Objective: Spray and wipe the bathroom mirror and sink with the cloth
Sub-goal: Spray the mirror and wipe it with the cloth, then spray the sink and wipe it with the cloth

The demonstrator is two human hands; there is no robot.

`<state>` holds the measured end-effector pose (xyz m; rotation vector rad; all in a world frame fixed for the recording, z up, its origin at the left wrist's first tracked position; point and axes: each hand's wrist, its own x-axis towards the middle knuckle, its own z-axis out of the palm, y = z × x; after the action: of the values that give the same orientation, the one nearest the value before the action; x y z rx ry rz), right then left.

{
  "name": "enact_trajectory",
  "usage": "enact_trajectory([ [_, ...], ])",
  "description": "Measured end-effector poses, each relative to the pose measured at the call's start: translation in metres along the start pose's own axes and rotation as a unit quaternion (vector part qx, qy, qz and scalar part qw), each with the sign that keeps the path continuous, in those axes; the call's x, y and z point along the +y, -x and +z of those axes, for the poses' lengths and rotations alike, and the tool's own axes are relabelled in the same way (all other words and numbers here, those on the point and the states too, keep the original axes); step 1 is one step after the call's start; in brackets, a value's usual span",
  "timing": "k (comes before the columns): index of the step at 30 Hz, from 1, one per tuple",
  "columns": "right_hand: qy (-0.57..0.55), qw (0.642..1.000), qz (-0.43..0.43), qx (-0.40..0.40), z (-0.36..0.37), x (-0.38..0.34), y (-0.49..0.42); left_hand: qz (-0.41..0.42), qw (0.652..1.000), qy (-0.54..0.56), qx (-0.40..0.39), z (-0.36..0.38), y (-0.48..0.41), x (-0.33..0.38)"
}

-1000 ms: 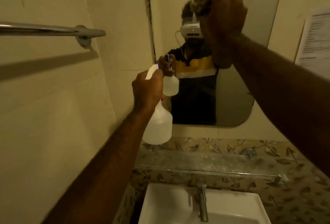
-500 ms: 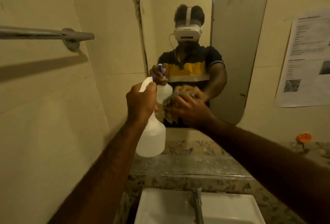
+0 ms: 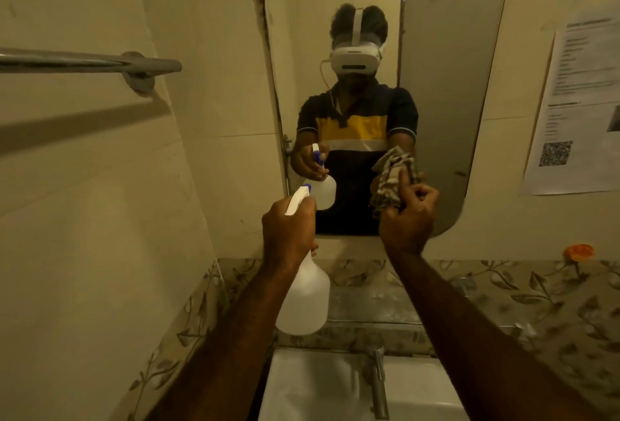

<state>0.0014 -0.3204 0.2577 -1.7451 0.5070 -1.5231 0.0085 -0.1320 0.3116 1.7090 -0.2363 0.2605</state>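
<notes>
A rounded mirror (image 3: pixel 446 85) hangs on the wall ahead and reflects a person with a headset. My left hand (image 3: pixel 288 232) grips the neck of a white spray bottle (image 3: pixel 303 303), held upright below the mirror's lower left part. My right hand (image 3: pixel 407 219) is closed on a crumpled checked cloth (image 3: pixel 389 190) held against or just in front of the mirror's lower edge. The white sink (image 3: pixel 315 387) lies below, with a metal tap (image 3: pixel 379 383) at its back.
A metal towel rail (image 3: pixel 87 63) sticks out of the left wall. A glass shelf (image 3: pixel 375 306) runs under the mirror above the leaf-patterned tiles. A printed notice (image 3: pixel 577 108) is stuck on the right wall, with a small orange object (image 3: pixel 578 252) below it.
My right hand has brought the cloth down from the mirror's top to its lower edge, then slid it right. The bottle hand has stayed nearly still.
</notes>
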Motion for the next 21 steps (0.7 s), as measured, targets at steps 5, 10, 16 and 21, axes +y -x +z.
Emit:
enact_trajectory([
  [5, -0.147, 0.957, 0.201, -0.147, -0.001, 0.002, 0.045, -0.028, 1.0, 0.0, -0.014, -0.006, 0.019, -0.024],
  [10, -0.382, 0.819, 0.375, -0.207, -0.04, -0.011, 0.103, -0.072, 0.996, -0.01, -0.057, -0.03, 0.05, -0.062],
  [16, -0.457, 0.699, 0.484, -0.261, -0.1, -0.002, 0.173, -0.086, 0.987, -0.013, -0.135, -0.059, 0.103, -0.105],
  [21, -0.374, 0.717, 0.525, -0.265, -0.115, 0.023, 0.227, -0.144, 0.978, -0.05, -0.141, -0.067, 0.13, -0.153],
])
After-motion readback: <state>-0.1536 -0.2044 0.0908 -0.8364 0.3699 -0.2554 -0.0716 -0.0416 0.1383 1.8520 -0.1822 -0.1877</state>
